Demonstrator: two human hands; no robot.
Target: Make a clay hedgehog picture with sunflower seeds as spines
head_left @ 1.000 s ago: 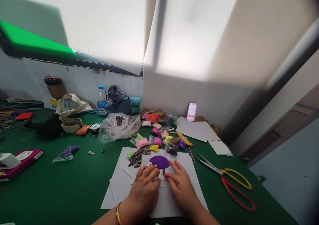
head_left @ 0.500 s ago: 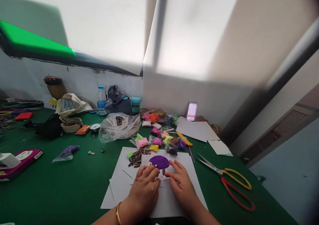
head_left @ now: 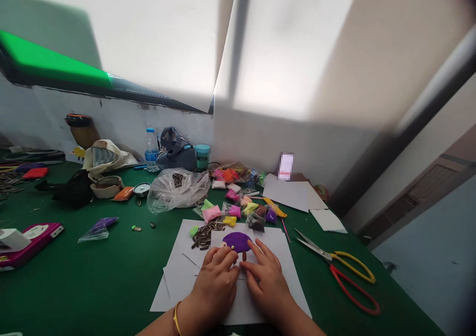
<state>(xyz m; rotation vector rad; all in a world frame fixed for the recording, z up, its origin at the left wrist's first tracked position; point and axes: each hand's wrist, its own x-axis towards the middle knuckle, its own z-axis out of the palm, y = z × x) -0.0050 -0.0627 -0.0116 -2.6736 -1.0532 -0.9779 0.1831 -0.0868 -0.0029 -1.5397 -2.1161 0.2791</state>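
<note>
A flat purple clay oval (head_left: 238,241) with a pale end at its left lies on white paper (head_left: 171,289). A short brown piece (head_left: 244,255) sits just below the oval. My left hand (head_left: 215,281), with a gold bangle at the wrist, rests on the paper below the oval's left part; its fingers are bent together and their tips are hidden. My right hand (head_left: 266,274) has its fingers apart, with the forefinger at the oval's lower right edge and another fingertip beside the brown piece. Striped sunflower seeds (head_left: 206,235) are heaped left of the oval.
Bagged coloured clay (head_left: 211,213) lies beyond the paper. Large scissors (head_left: 330,256) lie partly open on the right. A clear plastic bag (head_left: 178,190), a water bottle (head_left: 150,150) and a propped phone (head_left: 286,166) stand or lie farther back. At left is a magenta box (head_left: 33,249).
My right hand has shifted slightly left, its fingers now nearer my left hand and over the oval's right edge. My left hand looks unchanged.
</note>
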